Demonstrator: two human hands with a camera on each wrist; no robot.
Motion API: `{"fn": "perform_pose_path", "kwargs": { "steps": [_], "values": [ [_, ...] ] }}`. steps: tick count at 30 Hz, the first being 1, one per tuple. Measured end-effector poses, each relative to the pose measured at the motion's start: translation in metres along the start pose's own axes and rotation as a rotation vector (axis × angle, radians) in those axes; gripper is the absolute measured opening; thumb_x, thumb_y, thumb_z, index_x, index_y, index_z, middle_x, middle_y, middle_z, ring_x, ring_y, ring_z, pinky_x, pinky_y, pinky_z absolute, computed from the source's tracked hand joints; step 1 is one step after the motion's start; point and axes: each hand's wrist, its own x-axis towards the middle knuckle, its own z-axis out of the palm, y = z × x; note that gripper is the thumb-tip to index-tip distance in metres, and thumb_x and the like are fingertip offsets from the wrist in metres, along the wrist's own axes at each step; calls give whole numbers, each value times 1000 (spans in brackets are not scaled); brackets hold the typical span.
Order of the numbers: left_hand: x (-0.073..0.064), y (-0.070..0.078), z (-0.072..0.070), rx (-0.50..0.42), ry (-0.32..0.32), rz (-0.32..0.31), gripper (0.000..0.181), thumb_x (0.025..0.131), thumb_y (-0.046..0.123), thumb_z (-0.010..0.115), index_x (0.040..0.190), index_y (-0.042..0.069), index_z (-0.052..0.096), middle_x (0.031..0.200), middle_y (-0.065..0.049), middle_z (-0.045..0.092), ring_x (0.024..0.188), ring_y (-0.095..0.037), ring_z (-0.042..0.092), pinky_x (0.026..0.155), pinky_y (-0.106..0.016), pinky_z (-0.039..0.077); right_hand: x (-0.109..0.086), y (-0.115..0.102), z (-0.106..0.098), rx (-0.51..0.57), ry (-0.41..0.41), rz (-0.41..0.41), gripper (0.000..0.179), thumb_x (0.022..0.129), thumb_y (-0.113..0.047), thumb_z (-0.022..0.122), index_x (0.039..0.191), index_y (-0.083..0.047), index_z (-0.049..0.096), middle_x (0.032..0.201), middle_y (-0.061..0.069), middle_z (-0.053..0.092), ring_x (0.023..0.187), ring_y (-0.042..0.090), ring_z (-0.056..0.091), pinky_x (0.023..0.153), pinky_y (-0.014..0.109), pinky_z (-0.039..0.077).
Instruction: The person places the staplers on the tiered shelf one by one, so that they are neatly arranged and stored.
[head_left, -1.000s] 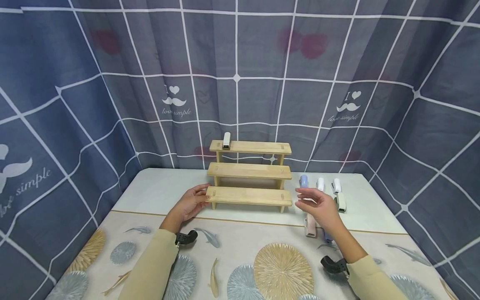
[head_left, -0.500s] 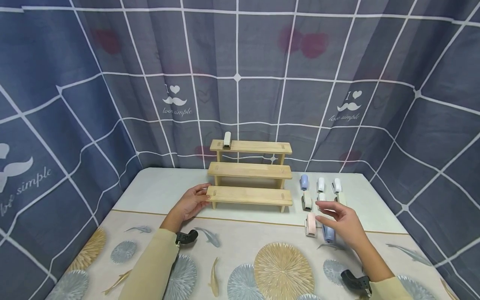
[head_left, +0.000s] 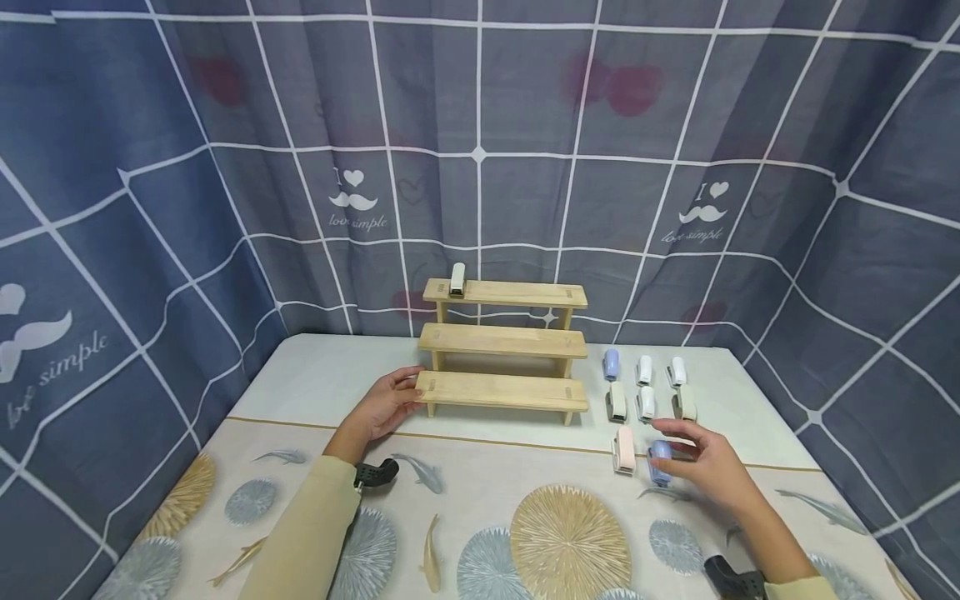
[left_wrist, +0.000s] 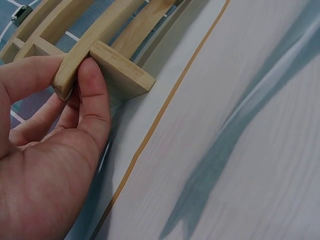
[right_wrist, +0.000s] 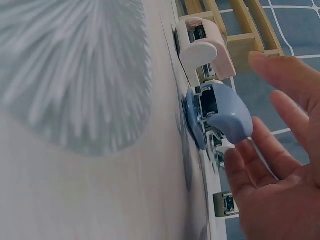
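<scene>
A three-tier wooden shelf (head_left: 502,390) stands on the table. My left hand (head_left: 385,407) pinches the left end of its lowest board, thumb (left_wrist: 92,82) beneath and index finger on top in the left wrist view. A cream stapler (head_left: 457,280) sits at the left of the top tier. My right hand (head_left: 712,467) is at a blue stapler (head_left: 660,463), its fingers apart around it. In the right wrist view, the fingertips are right by the blue stapler's rounded end. A pink stapler (head_left: 623,450) stands just left of the blue one.
Behind the blue and pink staplers, more small staplers stand in rows: a cream one (head_left: 616,402), a white one (head_left: 645,403), a pale green one (head_left: 684,403), and several at the back, including a periwinkle one (head_left: 611,365). A gridded curtain (head_left: 517,200) surrounds the table's back and sides.
My right hand has moved from beside the shelf's right end to the right and nearer, down to the blue stapler. My left hand has kept its hold on the shelf.
</scene>
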Motion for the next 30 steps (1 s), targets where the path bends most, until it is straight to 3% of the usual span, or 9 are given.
{"fn": "perform_pose_path", "kwargs": {
  "steps": [4,7,19,30],
  "values": [
    [-1,1,1,2,4,-2,65,96,-11,55,156,-4,30,121,-6,59,99,-11,66,84,-22,59,-1,4,-4,67,-67,55,70,80,-10,86,140,5,54,137,32,54,105,0,66,83,22,61],
    [-1,1,1,7,10,-6,65,96,-11,55,156,-4,31,123,-6,59,99,-11,66,84,-22,59,-2,7,-5,116,-106,71,75,78,-7,87,142,9,49,140,36,50,105,-2,65,83,22,61],
    [1,-2,-1,-26,8,-15,66,95,-13,53,157,-4,30,121,-4,61,100,-12,67,84,-23,60,-4,10,-6,99,-161,134,79,77,-8,87,143,9,48,141,34,53,105,0,63,89,17,57],
    [-1,-1,-1,-14,7,-8,65,96,-12,53,157,-4,30,119,-3,61,99,-11,67,84,-23,59,-4,9,-4,58,-175,161,81,73,-8,89,142,8,50,139,32,55,107,13,66,88,19,58]
  ]
}}
